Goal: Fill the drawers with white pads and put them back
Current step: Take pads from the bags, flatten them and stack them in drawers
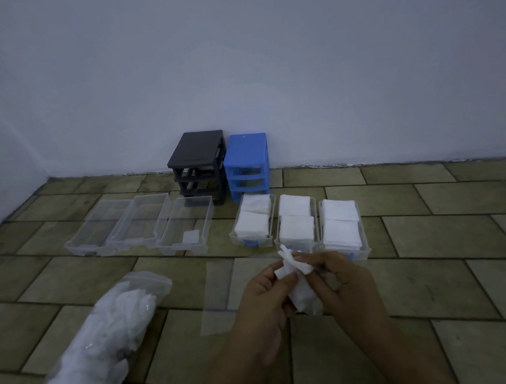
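Note:
My left hand (263, 300) and my right hand (340, 282) together hold a small clear bag of white pads (299, 291), with a few pads sticking out of its top. Three clear drawers stand on the right, each stacked with white pads: one (252, 222), a second (296, 223), a third (340, 224). To the left lie three clear drawers: two bare ones (97, 228), (140, 222) and one (184, 224) holding a single pad (191, 236). The black frame (196, 163) and the blue frame (246, 162) stand against the wall with no drawers in them.
A large zip bag full of white pads (105, 333) lies on the tiled floor at the lower left. A flat clear plastic sheet (217, 297) lies on the floor by my left hand. The white wall runs behind the frames.

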